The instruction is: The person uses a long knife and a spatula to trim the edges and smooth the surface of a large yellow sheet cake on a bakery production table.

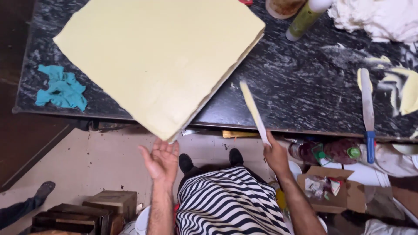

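Observation:
A large pale yellow sheet of dough lies on a dark marbled counter, one corner hanging over the front edge. My left hand is open, palm up, just under that overhanging corner, fingertips close to it. My right hand grips a long flat spatula smeared with yellow, its blade pointing up and left over the counter edge. My striped apron and black shoes show below.
A teal cloth sits at the counter's left. A blue-handled spatula, yellow cream smears, a green-yellow spray can and white dough lump lie right. Bottles, a cardboard box and wooden blocks stand on the floor.

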